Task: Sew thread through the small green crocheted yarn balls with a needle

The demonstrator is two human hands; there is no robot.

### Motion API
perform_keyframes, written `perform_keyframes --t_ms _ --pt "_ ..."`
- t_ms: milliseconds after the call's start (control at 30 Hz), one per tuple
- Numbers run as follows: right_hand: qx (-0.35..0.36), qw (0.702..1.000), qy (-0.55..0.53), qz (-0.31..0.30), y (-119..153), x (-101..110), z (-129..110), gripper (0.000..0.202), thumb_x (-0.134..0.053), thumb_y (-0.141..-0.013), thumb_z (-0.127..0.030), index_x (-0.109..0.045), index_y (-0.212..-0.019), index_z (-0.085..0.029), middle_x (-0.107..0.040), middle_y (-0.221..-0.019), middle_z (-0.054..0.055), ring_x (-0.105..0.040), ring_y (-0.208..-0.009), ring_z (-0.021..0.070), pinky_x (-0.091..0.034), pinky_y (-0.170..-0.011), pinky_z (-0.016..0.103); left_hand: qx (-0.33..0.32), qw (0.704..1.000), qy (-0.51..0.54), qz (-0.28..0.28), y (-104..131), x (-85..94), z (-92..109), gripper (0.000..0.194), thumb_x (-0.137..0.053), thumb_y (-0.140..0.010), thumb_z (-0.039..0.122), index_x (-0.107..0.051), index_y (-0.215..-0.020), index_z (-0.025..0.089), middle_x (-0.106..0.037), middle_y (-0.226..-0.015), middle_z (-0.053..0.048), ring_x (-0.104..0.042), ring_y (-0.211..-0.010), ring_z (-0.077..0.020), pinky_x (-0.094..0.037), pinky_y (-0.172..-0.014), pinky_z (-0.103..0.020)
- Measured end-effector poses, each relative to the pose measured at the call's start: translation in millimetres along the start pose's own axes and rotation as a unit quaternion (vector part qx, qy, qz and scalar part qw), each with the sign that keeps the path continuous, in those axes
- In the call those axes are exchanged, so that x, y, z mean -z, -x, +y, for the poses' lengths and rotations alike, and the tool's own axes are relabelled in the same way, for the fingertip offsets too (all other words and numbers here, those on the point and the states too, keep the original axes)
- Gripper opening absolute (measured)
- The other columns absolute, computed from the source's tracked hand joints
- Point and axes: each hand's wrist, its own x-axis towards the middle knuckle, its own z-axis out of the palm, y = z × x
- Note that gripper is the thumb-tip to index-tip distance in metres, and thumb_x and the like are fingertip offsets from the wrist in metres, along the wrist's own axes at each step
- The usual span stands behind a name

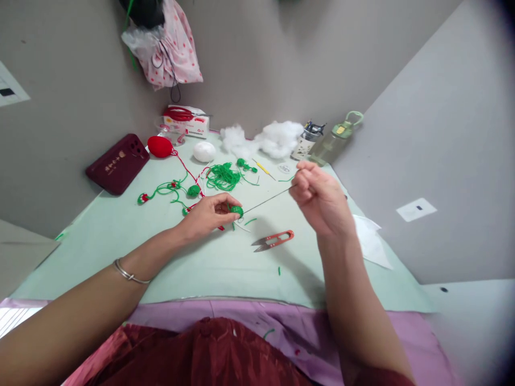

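Observation:
My left hand (211, 215) pinches a small green crocheted ball (236, 211) between thumb and fingers, low over the table. From the ball a thin dark strand (269, 199) runs taut up to my right hand (316, 195), which is raised to the right with its fingers closed on the strand. Whether a needle is in those fingers cannot be made out. Below the strand lie thread snips (273, 241) with orange handles, blades pointing left. Loose green yarn (223, 177) is heaped behind my left hand.
Red yarn (160, 146), a white yarn ball (204, 152), white stuffing (279, 138) and a yellow-handled hook (263, 169) lie toward the back. A maroon phone (118, 164) is at left. A pen holder (303, 145) and green bottle (332, 143) stand back right.

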Motion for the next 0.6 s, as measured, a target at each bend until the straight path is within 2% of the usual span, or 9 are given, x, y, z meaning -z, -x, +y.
perform_keyframes --t_ms 100,167,300,400,533,600 --pt "0.073 0.996 0.053 0.029 -7.9 24.8 -12.6 0.025 -0.076 -0.082 -0.040 -0.062 -0.097 -0.025 -0.056 -0.077 -0.002 -0.045 -0.058 0.0086 -0.037 -0.049 0.024 -0.007 1.000 -0.003 0.004 -0.7 1.9 1.7 0.033 -0.079 -0.072 0.039 -0.068 -0.094 0.017 -0.065 -0.078 -0.002 -0.061 -0.071 -0.0165 -0.050 -0.062 -0.028" --pt "0.108 0.991 0.071 0.044 -10.9 39.8 -18.6 0.022 -0.075 -0.084 -0.043 -0.064 -0.095 -0.028 -0.057 -0.078 -0.002 -0.046 -0.058 0.0096 -0.036 -0.047 0.026 -0.006 1.000 -0.002 0.004 -0.9 2.6 2.0 0.034 -0.079 -0.071 0.040 -0.069 -0.094 0.017 -0.064 -0.077 -0.002 -0.061 -0.070 -0.0166 -0.051 -0.062 -0.029" --pt "0.131 0.988 0.067 0.053 -7.4 59.2 -34.1 0.016 -0.074 -0.086 -0.046 -0.064 -0.088 -0.033 -0.036 -0.061 -0.006 -0.028 -0.044 0.0074 -0.021 -0.040 0.028 0.003 1.000 -0.009 0.006 -1.5 3.4 -0.4 0.034 -0.079 -0.071 0.040 -0.070 -0.095 0.017 -0.064 -0.074 -0.002 -0.060 -0.066 -0.0165 -0.051 -0.058 -0.029" --pt "0.142 0.985 0.057 0.082 2.7 62.6 -49.7 0.012 -0.072 -0.089 -0.040 -0.064 -0.083 -0.033 -0.025 -0.059 -0.006 -0.020 -0.044 0.0077 -0.016 -0.041 0.030 0.001 1.000 -0.008 0.000 -1.5 3.1 -0.6 0.029 -0.079 -0.071 0.038 -0.071 -0.091 0.018 -0.064 -0.071 -0.002 -0.059 -0.063 -0.0155 -0.050 -0.056 -0.027" --pt "0.161 0.976 0.010 0.150 11.5 57.6 -60.9 0.017 -0.069 -0.093 -0.032 -0.065 -0.077 -0.029 -0.023 -0.064 -0.004 -0.021 -0.049 0.0091 -0.022 -0.045 0.030 0.001 1.000 -0.013 -0.021 -0.1 2.2 3.9 0.027 -0.080 -0.070 0.036 -0.071 -0.089 0.018 -0.065 -0.064 -0.001 -0.059 -0.060 -0.0154 -0.047 -0.054 -0.026" --pt "0.174 0.973 -0.005 0.154 9.3 53.1 -58.4 0.016 -0.070 -0.092 -0.029 -0.065 -0.077 -0.027 -0.023 -0.064 -0.004 -0.023 -0.050 0.0089 -0.024 -0.046 0.029 0.018 0.999 -0.010 -0.031 0.7 2.5 5.3 0.031 -0.080 -0.071 0.037 -0.071 -0.094 0.018 -0.069 -0.064 -0.002 -0.062 -0.061 -0.0166 -0.047 -0.055 -0.026"
